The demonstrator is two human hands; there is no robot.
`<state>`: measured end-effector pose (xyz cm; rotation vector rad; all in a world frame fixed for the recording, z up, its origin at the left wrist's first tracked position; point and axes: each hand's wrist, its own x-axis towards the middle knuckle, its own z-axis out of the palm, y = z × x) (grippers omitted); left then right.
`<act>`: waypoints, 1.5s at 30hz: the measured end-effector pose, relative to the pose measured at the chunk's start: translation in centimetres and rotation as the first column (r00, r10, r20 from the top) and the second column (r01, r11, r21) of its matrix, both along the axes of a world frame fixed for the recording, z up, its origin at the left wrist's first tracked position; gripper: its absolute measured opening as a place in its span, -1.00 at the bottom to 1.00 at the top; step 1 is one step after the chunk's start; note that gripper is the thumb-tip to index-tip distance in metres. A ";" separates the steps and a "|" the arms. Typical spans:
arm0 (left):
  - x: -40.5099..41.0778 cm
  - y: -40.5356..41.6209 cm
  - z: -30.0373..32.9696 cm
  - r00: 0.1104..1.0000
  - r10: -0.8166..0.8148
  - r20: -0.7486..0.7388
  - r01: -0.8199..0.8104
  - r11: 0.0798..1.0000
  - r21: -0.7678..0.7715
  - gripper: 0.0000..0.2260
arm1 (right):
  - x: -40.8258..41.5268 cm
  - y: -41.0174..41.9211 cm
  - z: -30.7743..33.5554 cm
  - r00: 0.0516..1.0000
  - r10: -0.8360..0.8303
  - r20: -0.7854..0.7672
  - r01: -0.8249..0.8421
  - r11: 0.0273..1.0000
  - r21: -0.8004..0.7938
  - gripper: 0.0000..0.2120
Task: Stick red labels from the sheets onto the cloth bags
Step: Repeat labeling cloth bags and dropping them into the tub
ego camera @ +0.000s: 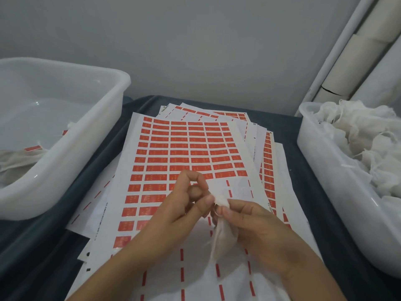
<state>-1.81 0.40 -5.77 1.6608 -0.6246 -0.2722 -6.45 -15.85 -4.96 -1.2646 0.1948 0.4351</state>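
A small white cloth bag (223,237) hangs from my right hand (256,227), whose fingers are curled round it above the label sheets. My left hand (184,205) pinches the bag's top edge between thumb and forefinger. Whether a label is on the bag I cannot tell. Under both hands lies the top label sheet (186,148), with rows of red labels (178,152) on its upper and left part and bare backing at the lower right. More sheets (268,148) are fanned out beneath it.
A white plastic bin (321,161) at the right holds a heap of cloth bags (368,144). A larger white bin (71,146) at the left holds a few bags with red labels (32,148). A dark cloth (39,257) covers the table. Cardboard tubes (355,53) lean at the back right.
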 end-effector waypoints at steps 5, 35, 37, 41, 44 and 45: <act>-0.1 -0.2 0.1 0.994 -0.061 -0.093 0.054 0.996 -0.077 -0.75 | -0.2 -0.1 0.2 1.000 -0.013 -0.028 0.016 0.993 0.121 -0.79; -0.9 -1.1 -0.6 0.943 0.331 0.039 -0.331 0.944 -0.001 -0.89 | 0.4 1.0 -0.7 0.970 -0.229 0.078 0.231 0.973 -0.025 -0.80; -0.7 -1.0 -0.4 0.959 0.283 -0.024 -0.282 0.958 0.044 -0.87 | 0.4 0.9 -0.6 0.970 -0.222 0.099 0.226 0.973 -0.038 -0.77; 0.6 -0.2 0.3 0.762 -0.063 -0.644 -0.077 0.979 -0.188 -0.84 | 0.2 0.7 -0.5 0.968 -0.223 0.116 0.233 0.970 -0.075 -0.73; 1.0 0.6 0.5 0.506 -0.334 -0.795 -0.173 0.864 -0.473 -0.93 | 0.3 0.6 -0.7 0.972 -0.212 0.098 0.219 0.973 -0.072 -0.71; 1.0 0.8 0.5 0.479 -0.372 -0.795 -0.214 0.829 -0.517 -0.94 | 0.3 0.5 -0.8 0.974 -0.208 0.092 0.216 0.973 -0.080 -0.71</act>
